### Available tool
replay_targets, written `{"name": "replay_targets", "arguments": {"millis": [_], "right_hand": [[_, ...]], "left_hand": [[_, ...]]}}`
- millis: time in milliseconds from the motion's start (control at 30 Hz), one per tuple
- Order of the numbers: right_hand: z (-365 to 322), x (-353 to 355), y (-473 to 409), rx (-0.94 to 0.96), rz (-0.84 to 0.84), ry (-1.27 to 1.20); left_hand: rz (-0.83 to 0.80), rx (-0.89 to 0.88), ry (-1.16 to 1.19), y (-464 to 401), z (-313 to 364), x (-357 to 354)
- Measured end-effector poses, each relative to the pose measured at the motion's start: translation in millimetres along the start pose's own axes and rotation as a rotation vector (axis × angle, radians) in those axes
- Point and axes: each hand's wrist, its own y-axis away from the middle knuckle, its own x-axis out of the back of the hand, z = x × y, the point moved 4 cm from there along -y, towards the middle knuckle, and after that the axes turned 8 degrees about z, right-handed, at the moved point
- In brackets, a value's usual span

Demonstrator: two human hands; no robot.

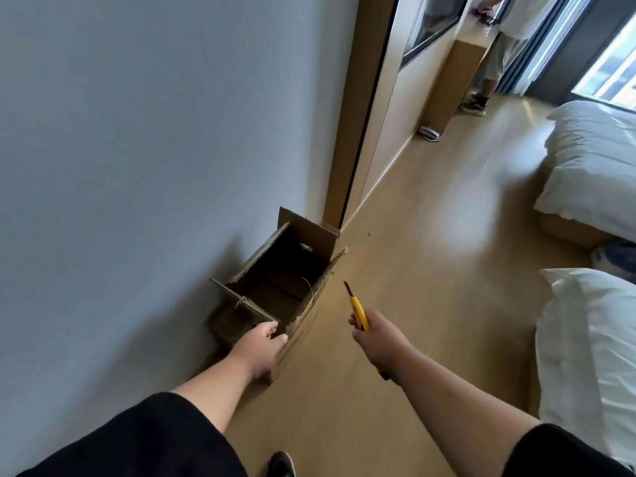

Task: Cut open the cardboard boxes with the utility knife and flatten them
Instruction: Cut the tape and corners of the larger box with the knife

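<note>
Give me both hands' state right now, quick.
Left hand: at the cardboard box near corner; grip cannot be told.
Right hand: grips the yellow utility knife, blade out.

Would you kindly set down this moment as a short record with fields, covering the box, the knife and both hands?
box: open cardboard box on the floor against the wall, flaps up, not flattened
knife: yellow utility knife, blade out, pointing away, clear of the box
left hand: left hand at the box's near corner; grip unclear
right hand: right hand grips the knife
background: another person standing far off; bed at right
</note>
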Motion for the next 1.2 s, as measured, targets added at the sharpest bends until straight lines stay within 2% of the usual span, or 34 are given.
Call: {"name": "replay_targets", "arguments": {"millis": [167, 433, 700, 933, 1200], "right_hand": [[-34.3, 13.7, -60.2, 0.036, -0.038, 0.079], [-66.0, 14.1, -183.6, 0.135, -0.175, 0.217], [-93.5, 23.3, -309.7, 0.269, -0.311, 0.321], [-118.0, 18.9, -371.2, 0.339, -0.377, 0.412], [-131.6, -19.0, -401.8, 0.383, -0.339, 0.505]], "left_hand": [[0.028, 0.058, 0.068, -39.4, 5.1, 8.1], [0.155, 0.261, 0.124, -96.4, -2.0, 3.1], [0.285, 0.43, -0.023, -143.6, 36.6, -14.3], [0.331, 0.448, -0.034, -168.3, 55.9, -20.7], [0.325, 0.438, 0.027, -206.9, 22.9, -10.4]]}}
